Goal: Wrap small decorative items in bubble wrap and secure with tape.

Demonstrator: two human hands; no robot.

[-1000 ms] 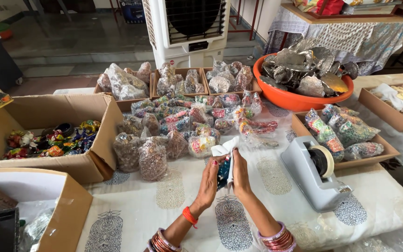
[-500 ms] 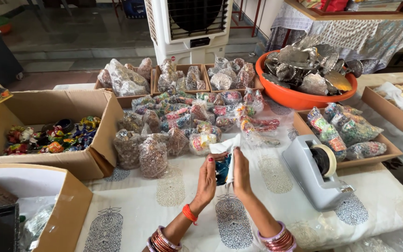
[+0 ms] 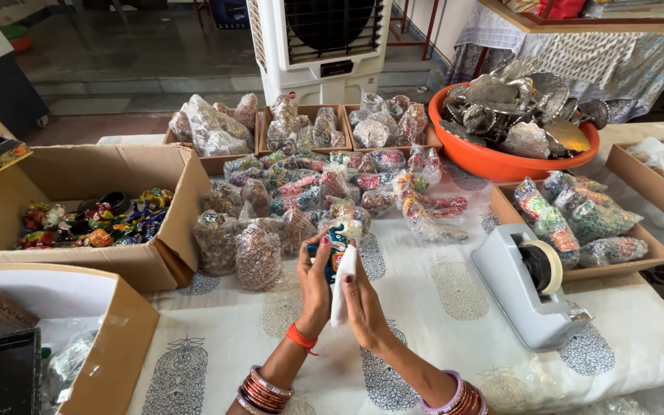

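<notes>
- Your left hand (image 3: pixel 315 286) and right hand (image 3: pixel 363 303) are raised palm to palm over the printed tablecloth (image 3: pixel 424 307), fingers curled shut around a small packet (image 3: pixel 337 257) with blue, colourful contents in a white wrap.
- The packet sits upright between both hands, pinched near its top, clear of the cloth.
- A heap of clear bagged trinkets (image 3: pixel 309 200) lies just beyond your fingertips.
- A grey tape dispenser (image 3: pixel 528 288) sits to your right, near but apart.
- An open cardboard box (image 3: pixel 78 215) of colourful pieces is at left.
- An orange bowl (image 3: pixel 501 157) of silver items is far right.
</notes>
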